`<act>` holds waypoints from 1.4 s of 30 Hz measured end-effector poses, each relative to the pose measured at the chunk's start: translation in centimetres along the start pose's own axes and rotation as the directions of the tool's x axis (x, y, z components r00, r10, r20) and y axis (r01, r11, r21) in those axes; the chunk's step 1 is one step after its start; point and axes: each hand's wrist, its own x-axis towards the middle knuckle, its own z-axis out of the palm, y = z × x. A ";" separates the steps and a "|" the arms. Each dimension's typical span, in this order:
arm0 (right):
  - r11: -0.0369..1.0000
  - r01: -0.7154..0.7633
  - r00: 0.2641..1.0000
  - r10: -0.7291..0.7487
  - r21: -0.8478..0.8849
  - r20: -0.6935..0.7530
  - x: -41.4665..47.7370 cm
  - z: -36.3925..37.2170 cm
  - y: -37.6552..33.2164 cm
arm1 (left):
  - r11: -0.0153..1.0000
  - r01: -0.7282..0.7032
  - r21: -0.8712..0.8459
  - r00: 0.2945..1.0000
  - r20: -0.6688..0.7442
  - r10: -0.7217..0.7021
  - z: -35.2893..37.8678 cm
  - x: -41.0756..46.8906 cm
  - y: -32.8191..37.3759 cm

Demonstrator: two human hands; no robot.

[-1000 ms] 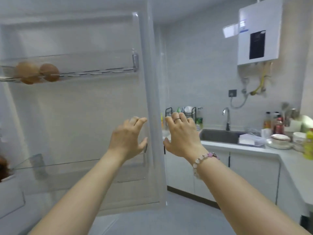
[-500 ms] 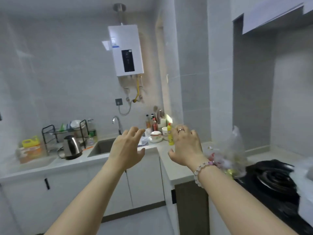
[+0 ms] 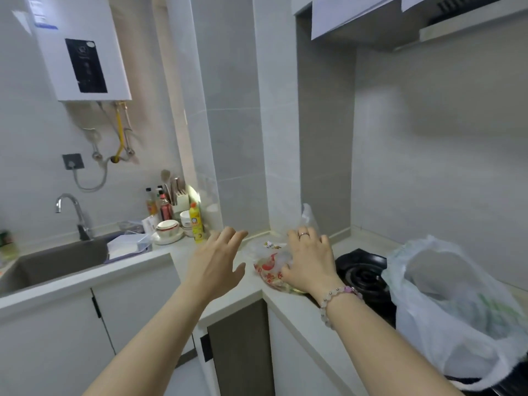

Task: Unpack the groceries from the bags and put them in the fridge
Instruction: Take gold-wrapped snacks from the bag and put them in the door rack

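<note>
Clear bag (image 3: pixel 270 270) on counter (image 3: pixel 180 254), right hand (image 3: pixel 310 261) over it

I am watching a clear plastic bag (image 3: pixel 270 271) crinkling glossily near the corner of the smooth matt counter (image 3: pixel 234 301), a translucent plastic bag (image 3: pixel 445 304) sagging on the glossy black hob (image 3: pixel 363 274), a polished metal tap (image 3: pixel 70 208) gleaming.
</note>
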 end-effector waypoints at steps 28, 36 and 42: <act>0.986 -0.124 0.985 0.135 -0.108 0.109 24.1 15.0 3.1 | 0.888 -0.085 -0.452 0.936 0.268 0.227 32.7 19.4 -6.8; 0.985 -0.088 0.824 0.155 -0.146 0.545 29.0 21.5 5.1 | 0.843 0.011 -0.538 0.923 0.330 0.198 38.8 21.3 -5.9; 0.985 -0.131 0.741 0.175 -0.116 0.648 29.1 24.5 8.1 | 0.821 0.175 -0.543 0.924 0.378 0.054 41.8 24.7 -7.1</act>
